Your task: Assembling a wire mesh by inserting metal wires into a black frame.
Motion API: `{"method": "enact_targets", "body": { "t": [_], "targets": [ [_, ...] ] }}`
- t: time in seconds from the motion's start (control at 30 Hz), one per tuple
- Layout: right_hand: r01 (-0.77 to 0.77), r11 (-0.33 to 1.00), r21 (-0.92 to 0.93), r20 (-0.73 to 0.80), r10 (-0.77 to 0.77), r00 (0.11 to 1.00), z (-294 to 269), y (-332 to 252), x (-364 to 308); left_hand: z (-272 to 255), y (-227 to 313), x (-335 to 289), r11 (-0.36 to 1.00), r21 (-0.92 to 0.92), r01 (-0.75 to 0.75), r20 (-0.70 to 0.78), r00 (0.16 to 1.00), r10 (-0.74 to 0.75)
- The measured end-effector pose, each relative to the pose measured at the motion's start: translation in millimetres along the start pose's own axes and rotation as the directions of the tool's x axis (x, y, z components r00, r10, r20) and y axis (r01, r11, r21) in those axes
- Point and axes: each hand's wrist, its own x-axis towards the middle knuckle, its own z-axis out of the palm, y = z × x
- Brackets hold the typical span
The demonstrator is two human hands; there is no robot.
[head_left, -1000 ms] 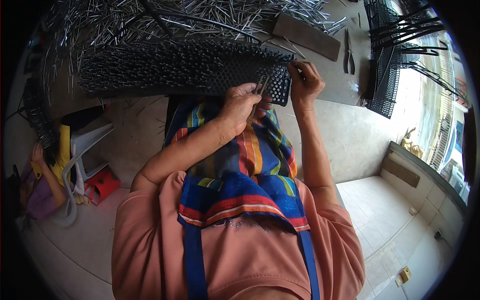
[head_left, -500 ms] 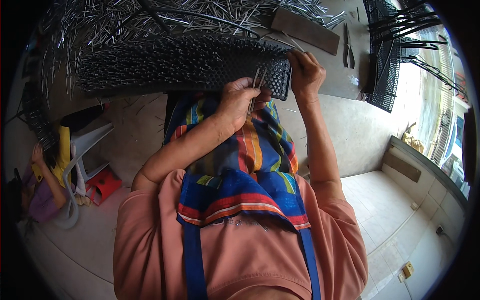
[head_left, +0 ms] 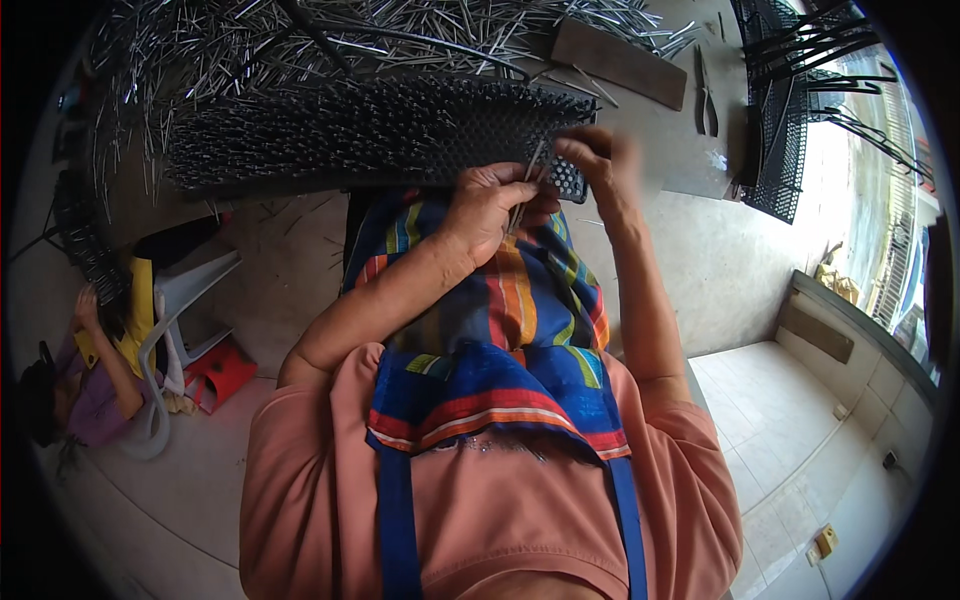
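Note:
My left hand is closed around a few thin metal rods, which stick up from between thumb and fingers. It sits at the near edge of a long black perforated tray, close to its right end. Dark thin pins stand upright across most of the tray, thinning out toward the right, where round holes show. Over that right end is my right hand, beside the upper ends of the rods. It is smeared by motion, so whether its fingers hold a rod is not visible.
A big heap of loose metal rods covers the table behind the tray. Farther right lie a flat brown bar and pliers. Black mesh racks stand at the table's right edge. Another person sits far left, near a grey chair.
My right hand has come from the tray's right end in toward the rods in my left hand. The left hand keeps its grip, and the whole view has shifted slightly.

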Motion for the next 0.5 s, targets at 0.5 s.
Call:
{"method": "enact_targets", "body": {
  "t": [0.5],
  "targets": [
    [-0.360,0.785,0.505,0.270,0.252,0.929,36,6,2,-22,26,-8,0.954,0.299,0.038,0.079,0.995,-0.064]
  ]
}}
